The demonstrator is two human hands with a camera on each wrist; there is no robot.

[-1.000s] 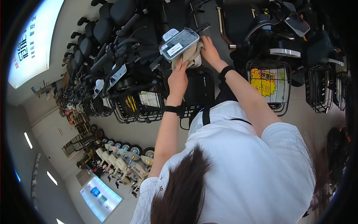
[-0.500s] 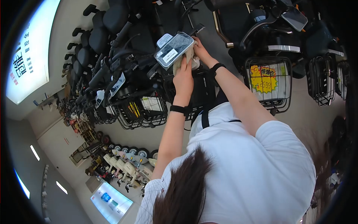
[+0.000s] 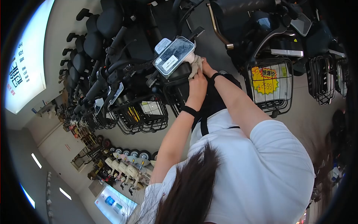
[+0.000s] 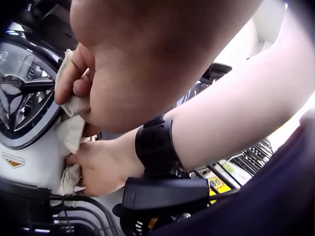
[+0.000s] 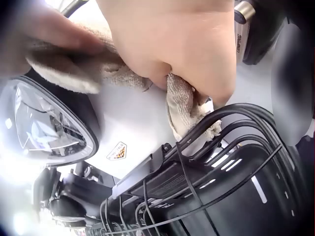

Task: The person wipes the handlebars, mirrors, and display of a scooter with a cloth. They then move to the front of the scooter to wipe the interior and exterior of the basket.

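Observation:
A beige cloth [image 3: 195,66] lies against the white front [image 5: 118,125] of an electric scooter, beside its headlight [image 5: 49,125]. My right hand [image 5: 187,46] grips a bunched part of this cloth, just above the black wire basket [image 5: 192,206]. Close by, my left hand [image 4: 123,83] holds another part of it with curled fingers near the headlight's rim. In the head view the left hand [image 3: 198,89] and right hand [image 3: 209,70] are side by side. Above them sits a rectangular panel [image 3: 175,56] with a white label.
Another scooter's basket [image 3: 270,84] with a yellow price sign stands to the right. Several more baskets [image 3: 140,114] and black seats [image 3: 110,18] line the left. The scooter's handlebar end [image 3: 197,33] sticks out beyond the panel. Pale scooters [image 3: 125,170] stand farther off.
Both hands and the cloth have moved from beneath the labelled panel to its right side, lower on the scooter's front. More of the black part under the panel now shows.

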